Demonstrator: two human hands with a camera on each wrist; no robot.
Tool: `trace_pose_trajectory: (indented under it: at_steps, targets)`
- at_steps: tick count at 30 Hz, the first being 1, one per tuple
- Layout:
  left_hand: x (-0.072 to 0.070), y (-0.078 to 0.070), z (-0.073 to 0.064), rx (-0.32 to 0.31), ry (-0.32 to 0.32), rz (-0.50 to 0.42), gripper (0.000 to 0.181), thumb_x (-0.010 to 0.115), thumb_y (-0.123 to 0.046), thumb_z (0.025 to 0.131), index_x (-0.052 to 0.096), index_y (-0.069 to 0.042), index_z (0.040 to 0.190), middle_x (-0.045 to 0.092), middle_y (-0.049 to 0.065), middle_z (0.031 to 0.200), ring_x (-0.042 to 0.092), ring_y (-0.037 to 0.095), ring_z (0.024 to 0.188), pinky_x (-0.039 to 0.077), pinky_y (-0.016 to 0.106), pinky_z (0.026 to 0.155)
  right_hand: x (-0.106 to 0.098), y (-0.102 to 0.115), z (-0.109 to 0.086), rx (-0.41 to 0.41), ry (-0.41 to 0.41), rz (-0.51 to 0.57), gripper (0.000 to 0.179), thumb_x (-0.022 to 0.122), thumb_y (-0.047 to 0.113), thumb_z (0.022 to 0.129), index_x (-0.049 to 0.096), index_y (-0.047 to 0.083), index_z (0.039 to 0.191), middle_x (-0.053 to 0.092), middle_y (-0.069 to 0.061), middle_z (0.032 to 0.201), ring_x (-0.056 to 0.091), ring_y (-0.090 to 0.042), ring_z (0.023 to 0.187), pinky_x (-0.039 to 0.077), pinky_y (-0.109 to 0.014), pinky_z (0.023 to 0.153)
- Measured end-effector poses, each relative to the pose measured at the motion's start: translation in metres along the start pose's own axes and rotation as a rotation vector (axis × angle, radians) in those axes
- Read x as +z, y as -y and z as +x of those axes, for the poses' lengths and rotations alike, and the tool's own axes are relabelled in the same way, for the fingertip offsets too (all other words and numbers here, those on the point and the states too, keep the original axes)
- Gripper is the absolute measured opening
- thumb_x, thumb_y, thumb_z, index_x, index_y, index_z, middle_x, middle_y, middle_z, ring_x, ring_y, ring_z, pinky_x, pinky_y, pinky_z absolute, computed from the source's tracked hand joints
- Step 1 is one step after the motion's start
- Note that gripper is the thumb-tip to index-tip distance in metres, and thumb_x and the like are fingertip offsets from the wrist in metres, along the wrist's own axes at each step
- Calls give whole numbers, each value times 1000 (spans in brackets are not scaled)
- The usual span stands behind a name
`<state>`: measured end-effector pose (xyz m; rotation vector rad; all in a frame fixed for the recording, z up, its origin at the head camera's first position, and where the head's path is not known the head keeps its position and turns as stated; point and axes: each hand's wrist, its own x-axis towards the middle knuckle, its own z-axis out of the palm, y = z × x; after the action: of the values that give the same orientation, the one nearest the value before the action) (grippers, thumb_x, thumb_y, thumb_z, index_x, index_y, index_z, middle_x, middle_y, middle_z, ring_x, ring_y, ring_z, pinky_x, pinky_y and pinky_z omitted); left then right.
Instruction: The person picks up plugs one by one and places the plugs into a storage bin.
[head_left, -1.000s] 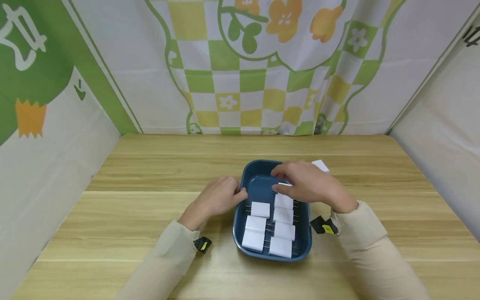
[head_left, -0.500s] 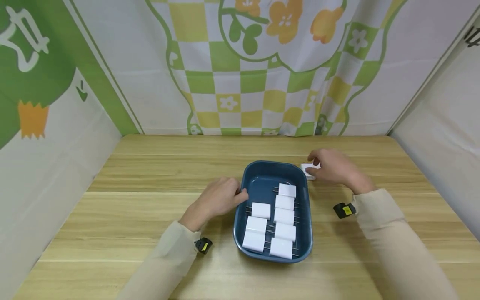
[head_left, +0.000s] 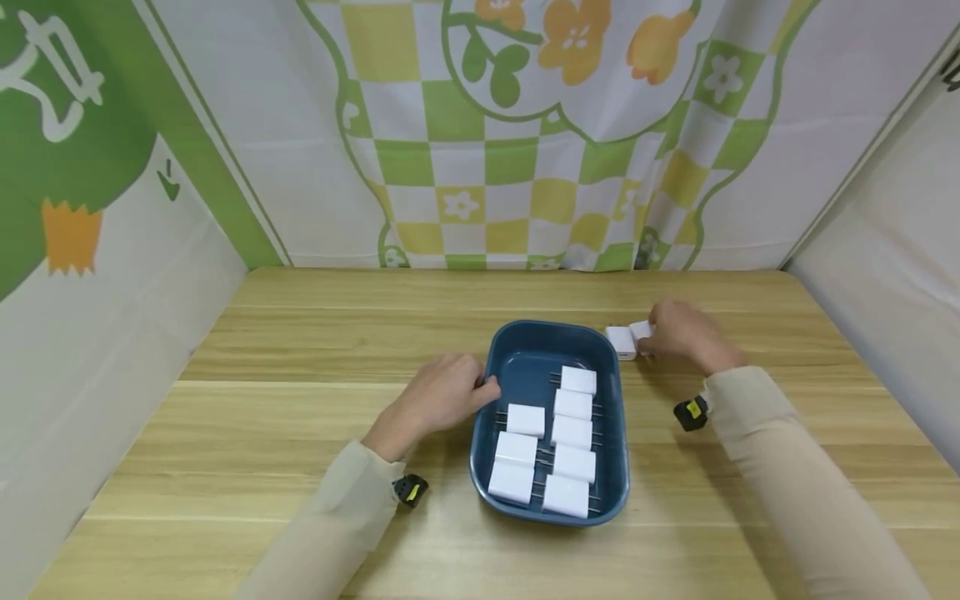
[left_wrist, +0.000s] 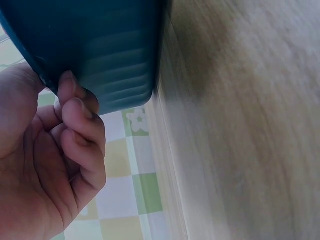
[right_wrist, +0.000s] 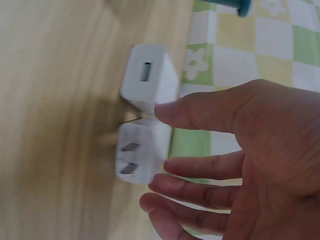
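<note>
My left hand [head_left: 441, 395] pinches the left rim of a dark blue plastic tray [head_left: 517, 330] between thumb and curled fingers, plainly seen in the left wrist view. Two white USB chargers stand on the table just right of the tray's far corner. The nearer-to-tray charger [right_wrist: 142, 72] shows its USB port; the other charger [right_wrist: 135, 155] shows its two flat prongs. Around that second one, my right hand [head_left: 686, 333] is spread, thumb tip by the seam between the chargers and fingertips close to its far side. Inside the tray, several white chargers [head_left: 573, 432] lie in two columns.
The light wood table [head_left: 337, 333] runs back to a checked, flowered curtain [head_left: 510, 192]. Fabric walls stand at left and right. A small black device [head_left: 409, 491] is strapped at the left wrist, another black device [head_left: 691, 412] at the right.
My right hand has left the space above the tray, moved right to the chargers on the table, and shifted from the first to the second. My left hand keeps its hold on the rim.
</note>
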<state>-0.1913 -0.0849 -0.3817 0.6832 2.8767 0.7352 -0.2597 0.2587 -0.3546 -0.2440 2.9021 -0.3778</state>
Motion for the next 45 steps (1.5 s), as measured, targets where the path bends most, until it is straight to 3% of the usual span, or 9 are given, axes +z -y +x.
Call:
trace_pose_trajectory:
  at_steps: [13, 22, 27, 32, 40, 45]
  targets:
    - [1, 0, 0, 2, 5, -27, 46, 57, -24, 98, 47, -15, 54, 41, -6, 47, 39, 9, 41, 30, 24, 45, 14, -11, 5, 23, -30, 63, 29, 69, 26, 87, 63, -2, 85, 62, -13, 81, 54, -26, 71, 42, -34, 60]
    - [0, 0, 0, 10, 4, -15, 47, 57, -24, 98, 46, -16, 54, 40, -7, 47, 39, 8, 41, 30, 25, 45, 8, -12, 0, 32, -47, 102, 34, 67, 20, 86, 62, -11, 100, 63, -19, 88, 56, -29, 74, 46, -36, 61]
    - [0, 0, 0, 9, 2, -15, 47, 57, -24, 98, 46, -15, 53, 39, -7, 47, 38, 8, 41, 30, 25, 45, 0, -11, -3, -8, -87, 94, 37, 71, 19, 84, 63, -13, 101, 65, -21, 88, 59, -31, 75, 50, -41, 63]
    - [0, 1, -1, -2, 7, -24, 47, 57, -24, 98, 46, -15, 54, 40, -7, 47, 39, 9, 41, 30, 25, 45, -14, -2, -10, -79, -138, 59, 39, 71, 16, 82, 64, -14, 106, 67, -26, 96, 62, -35, 81, 51, -48, 70]
    - [0, 0, -1, 0, 1, -29, 46, 57, -23, 98, 46, -15, 54, 40, -7, 47, 39, 9, 41, 30, 25, 45, -30, 26, -28, -110, -145, 46, 45, 70, 17, 85, 62, -11, 120, 66, -28, 110, 62, -35, 89, 50, -49, 75]
    - [0, 0, -1, 8, -3, -26, 46, 57, -23, 98, 45, -16, 54, 40, -6, 48, 39, 9, 41, 30, 25, 45, -35, 44, -41, -175, -173, 15, 45, 73, 16, 85, 62, -10, 119, 67, -26, 108, 63, -34, 87, 51, -49, 73]
